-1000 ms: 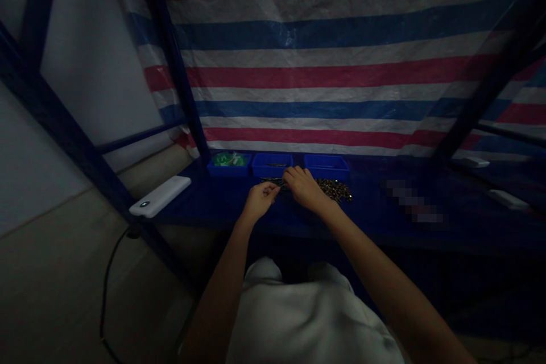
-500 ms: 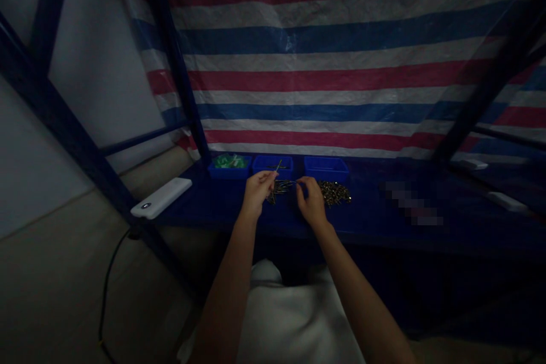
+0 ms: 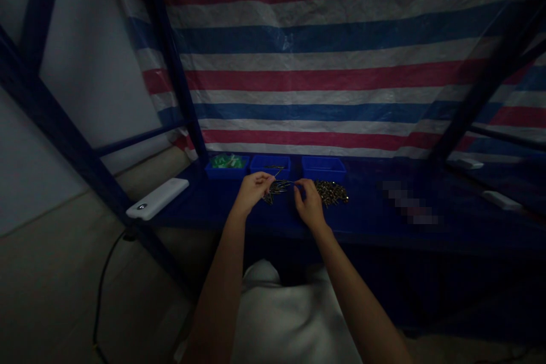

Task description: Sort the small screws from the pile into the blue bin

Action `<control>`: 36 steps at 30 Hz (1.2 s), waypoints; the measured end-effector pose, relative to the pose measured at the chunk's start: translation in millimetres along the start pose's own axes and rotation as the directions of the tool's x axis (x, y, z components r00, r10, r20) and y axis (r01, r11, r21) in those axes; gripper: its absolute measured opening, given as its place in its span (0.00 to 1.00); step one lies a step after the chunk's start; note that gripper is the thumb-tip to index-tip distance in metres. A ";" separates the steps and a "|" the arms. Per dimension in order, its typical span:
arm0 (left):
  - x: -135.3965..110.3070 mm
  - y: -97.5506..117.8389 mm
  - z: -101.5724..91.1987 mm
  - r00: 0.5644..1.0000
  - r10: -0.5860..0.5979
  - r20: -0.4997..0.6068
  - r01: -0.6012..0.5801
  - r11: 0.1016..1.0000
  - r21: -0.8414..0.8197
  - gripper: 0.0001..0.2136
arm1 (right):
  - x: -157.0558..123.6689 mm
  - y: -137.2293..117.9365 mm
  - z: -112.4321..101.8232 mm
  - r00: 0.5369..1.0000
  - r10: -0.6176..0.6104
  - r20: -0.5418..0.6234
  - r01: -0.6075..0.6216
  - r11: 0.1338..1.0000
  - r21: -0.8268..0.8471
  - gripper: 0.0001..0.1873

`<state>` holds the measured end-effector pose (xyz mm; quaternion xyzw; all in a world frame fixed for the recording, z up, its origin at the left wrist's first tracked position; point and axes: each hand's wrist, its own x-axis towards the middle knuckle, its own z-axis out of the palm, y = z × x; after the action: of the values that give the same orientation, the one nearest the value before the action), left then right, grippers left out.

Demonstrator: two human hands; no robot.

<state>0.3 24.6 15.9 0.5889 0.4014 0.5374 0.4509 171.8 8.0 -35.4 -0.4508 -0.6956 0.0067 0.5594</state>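
Note:
My left hand (image 3: pixel 251 192) is closed in a pinch on a thin metal pin whose tip (image 3: pixel 277 173) sticks up toward the middle blue tray (image 3: pixel 270 165). Just right of it, my right hand (image 3: pixel 307 203) has its fingers curled on something small that I cannot make out. Between the two hands lies a small heap of thin dark pins (image 3: pixel 275 187) on the dark blue bench (image 3: pixel 367 222). A pile of small brassy metal parts (image 3: pixel 331 191) lies just right of my right hand.
Three blue trays stand in a row at the back: the left one (image 3: pixel 226 166) holds green pieces, the right one (image 3: pixel 323 168) looks dark inside. A white power bank (image 3: pixel 158 198) rests on the bench's left corner. Dark blue frame posts rise either side; a striped tarp hangs behind.
My right hand has drawn back from over the pins toward me. My left hand rose with a pin pinched in it, then lowered slightly toward the right hand.

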 end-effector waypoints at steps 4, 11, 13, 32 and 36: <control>-7.8 9.1 -6.1 0.997 0.071 0.011 -0.061 0.918 -0.393 0.10 | -0.5 0.3 -0.4 1.000 0.004 0.010 -0.004 1.000 -0.003 0.10; 2.0 4.5 -6.5 0.985 -0.065 0.159 0.081 0.992 -0.097 0.11 | -1.7 2.4 -1.1 1.000 0.000 0.014 0.000 1.000 -0.008 0.10; 7.7 6.1 -9.4 0.990 -0.045 0.131 0.065 0.986 -0.155 0.11 | -1.9 2.9 -0.5 1.000 0.002 0.011 -0.002 1.000 -0.007 0.09; 74.7 -29.0 -14.0 0.965 -0.262 0.020 0.260 0.942 -0.212 0.20 | -0.9 1.9 0.0 0.999 -0.001 0.037 0.001 1.000 0.006 0.10; 56.9 -29.4 -15.8 0.974 -0.192 -0.117 0.169 0.969 -0.181 0.18 | -1.7 4.0 0.8 0.999 0.003 0.051 -0.003 1.000 -0.004 0.10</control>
<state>-9.4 88.5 3.3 0.4720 0.4354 0.5644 0.5187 173.6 9.7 -39.1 -0.4524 -0.7091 0.0179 0.5405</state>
